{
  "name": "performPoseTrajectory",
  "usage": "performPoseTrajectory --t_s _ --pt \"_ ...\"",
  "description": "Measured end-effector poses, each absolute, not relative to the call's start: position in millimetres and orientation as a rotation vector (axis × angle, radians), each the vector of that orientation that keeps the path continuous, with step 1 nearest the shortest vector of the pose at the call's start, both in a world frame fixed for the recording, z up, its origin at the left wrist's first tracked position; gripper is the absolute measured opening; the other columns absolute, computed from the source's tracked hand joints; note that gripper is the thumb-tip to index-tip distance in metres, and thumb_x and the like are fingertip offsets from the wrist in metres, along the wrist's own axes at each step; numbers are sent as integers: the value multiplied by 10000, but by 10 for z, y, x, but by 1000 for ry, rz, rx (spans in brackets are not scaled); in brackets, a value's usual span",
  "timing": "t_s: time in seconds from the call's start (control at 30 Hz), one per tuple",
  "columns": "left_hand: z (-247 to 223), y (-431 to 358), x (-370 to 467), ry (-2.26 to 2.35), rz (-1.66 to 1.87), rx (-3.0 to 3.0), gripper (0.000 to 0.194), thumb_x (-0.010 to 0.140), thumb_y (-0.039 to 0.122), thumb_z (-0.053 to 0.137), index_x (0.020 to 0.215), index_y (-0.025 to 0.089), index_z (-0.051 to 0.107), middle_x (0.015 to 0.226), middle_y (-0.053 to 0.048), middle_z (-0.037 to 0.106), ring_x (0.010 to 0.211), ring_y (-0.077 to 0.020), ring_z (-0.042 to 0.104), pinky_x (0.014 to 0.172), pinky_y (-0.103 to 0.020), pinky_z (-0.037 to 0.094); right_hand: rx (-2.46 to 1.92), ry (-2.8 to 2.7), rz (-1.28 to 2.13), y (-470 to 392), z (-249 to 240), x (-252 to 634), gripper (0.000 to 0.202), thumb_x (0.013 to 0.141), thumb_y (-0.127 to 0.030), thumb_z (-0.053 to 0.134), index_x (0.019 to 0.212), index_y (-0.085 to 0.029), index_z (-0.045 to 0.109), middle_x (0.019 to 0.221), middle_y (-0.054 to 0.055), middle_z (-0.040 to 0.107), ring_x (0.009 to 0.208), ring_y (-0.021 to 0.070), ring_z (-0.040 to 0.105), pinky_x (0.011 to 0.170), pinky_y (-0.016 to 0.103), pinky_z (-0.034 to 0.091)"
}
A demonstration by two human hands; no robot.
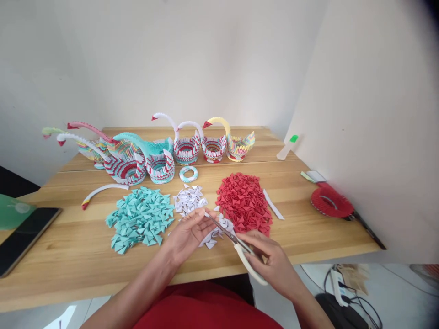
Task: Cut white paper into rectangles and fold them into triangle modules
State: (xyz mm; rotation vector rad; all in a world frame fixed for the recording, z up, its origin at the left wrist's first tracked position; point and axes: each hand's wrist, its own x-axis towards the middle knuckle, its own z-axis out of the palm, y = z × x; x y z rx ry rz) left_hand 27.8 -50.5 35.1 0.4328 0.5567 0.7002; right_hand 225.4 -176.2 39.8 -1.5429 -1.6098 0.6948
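My right hand point(269, 258) is wrapped round the white handles of a pair of scissors point(244, 250), whose blades point up and left. My left hand point(192, 233), palm turned up, pinches thumb and forefinger together at the scissors' tips. What sits in that pinch is too small to make out. Beneath the blades lie white folded paper triangles point(217, 233), with another white heap point(188, 199) just behind. A heap of turquoise paper triangles point(140, 218) lies left of my left hand. Red paper triangles point(244, 201) are piled beyond my right hand.
Folded-paper swans point(159, 167) stand along the back. Before them lie a paper ring point(188, 173) and a loose white neck point(106, 188). A white strip point(273, 204) lies right of the red heap. A phone point(27, 235) is far left, a red paper ring point(331, 202) far right.
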Motion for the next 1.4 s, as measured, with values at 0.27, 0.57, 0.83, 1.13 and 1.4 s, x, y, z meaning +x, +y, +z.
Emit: performPoseTrajectory --t_s 0.27,0.57,0.83,1.13,1.4 --pt "282 -467 215 601 831 800 140 767 276 752 829 152 730 851 -61 744 887 -211 668 901 -339 456 -1496 -1719 348 -1769 328 2134 360 843 -171 587 1187 -249 660 990 99 671 891 224 654 787 328 547" --pt "273 -438 172 607 839 684 170 702 267 805 788 144 725 822 -59 754 832 -198 686 906 -339 469 -1555 -1394 875 -1698 331 2023 274 826 -272 634 1081 -231 725 999 87 688 867 203 670 677 257 566" --pt "236 -390 78 593 779 439 212 688 229 821 803 112 687 833 -99 756 797 -216 714 895 -369 513 -1436 -1284 1106 -1719 294 2142 306 836 -350 664 1125 -267 714 1113 96 675 1046 228 643 869 296 533" --pt "237 -431 67 540 748 439 178 739 226 787 842 116 692 890 -108 755 848 -217 708 879 -345 520 -1480 -1300 1173 -1697 334 2056 345 838 -370 644 1150 -235 703 1109 99 662 1006 231 636 822 292 537" --pt "239 -439 53 500 742 480 170 761 244 767 858 120 703 896 -97 752 864 -223 702 872 -341 507 -1504 -1315 1112 -1716 338 2060 375 824 -426 645 1125 -212 716 1080 113 674 978 237 644 806 301 549"
